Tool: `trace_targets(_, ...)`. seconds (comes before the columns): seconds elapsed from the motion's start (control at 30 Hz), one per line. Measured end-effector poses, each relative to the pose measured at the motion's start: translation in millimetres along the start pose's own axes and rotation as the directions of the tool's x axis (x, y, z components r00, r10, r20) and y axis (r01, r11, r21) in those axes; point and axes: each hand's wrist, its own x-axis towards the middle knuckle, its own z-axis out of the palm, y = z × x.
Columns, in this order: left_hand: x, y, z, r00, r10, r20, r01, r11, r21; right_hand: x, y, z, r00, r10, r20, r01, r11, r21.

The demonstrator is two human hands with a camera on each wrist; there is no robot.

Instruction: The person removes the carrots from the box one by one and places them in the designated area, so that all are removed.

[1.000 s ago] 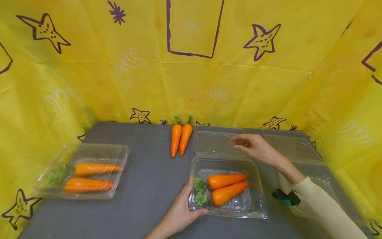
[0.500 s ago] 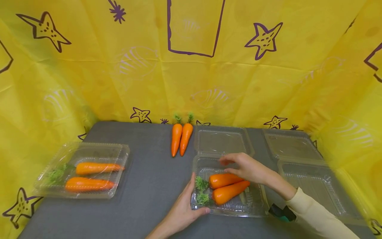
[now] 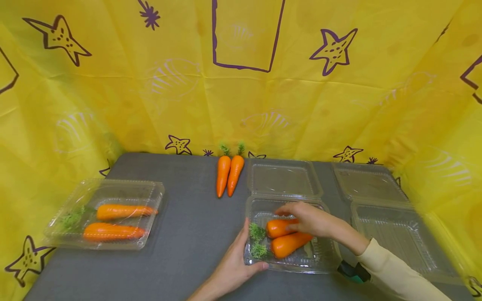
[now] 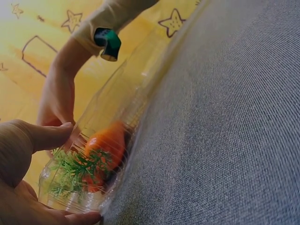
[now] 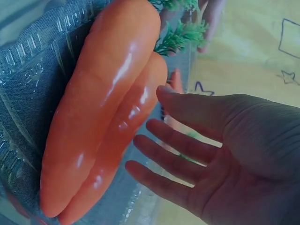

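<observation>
An open clear plastic clamshell container (image 3: pixel 320 267) holds two carrots with green tops. My left hand (image 3: pixel 235 261) grips its left end, thumb at the near corner and fingers along the side; the left wrist view shows the thumb (image 4: pixel 51 136) over the edge near the green tops (image 4: pixel 82 164). Inside the tray, my right hand (image 3: pixel 312 219) reaches over the farther carrot (image 3: pixel 275 228). The nearer carrot (image 3: pixel 286 246) lies alongside. From the right wrist, the fingers (image 5: pixel 173 161) are spread and loosely bent beside the carrots, with the thumb tip at the farther carrot (image 5: pixel 140 110).
Two more carrots (image 3: pixel 229 173) lie at the back middle of the grey table (image 3: pixel 188 234). A closed clamshell (image 3: pixel 150 188) with two carrots stands at left. Another open clamshell (image 3: pixel 395 234) lies at right. Yellow patterned cloth (image 3: pixel 241 92) walls the table at back and sides.
My right hand has come down from above the raised-back lid, toward me, into the tray by the farther carrot. The left hand has kept its hold on the container.
</observation>
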Motion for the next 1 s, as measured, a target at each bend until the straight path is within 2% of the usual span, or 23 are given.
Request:
trace_targets(0.47, 2.5, 3.2, 4.1, 1.000, -0.014, 0.005, 0.014, 1.000, -0.017, 2.4, 5.1, 5.2, 0.999, -0.044, 0.005, 0.044, 0.996, -0.078)
trace_targets(1.0, 2.5, 4.4, 6.3, 0.999, -0.031, 0.017, 0.031, 0.999, -0.015, 5.4, 13.2, 8.7, 0.999, 0.000, 0.043, 0.004, 0.995, -0.104)
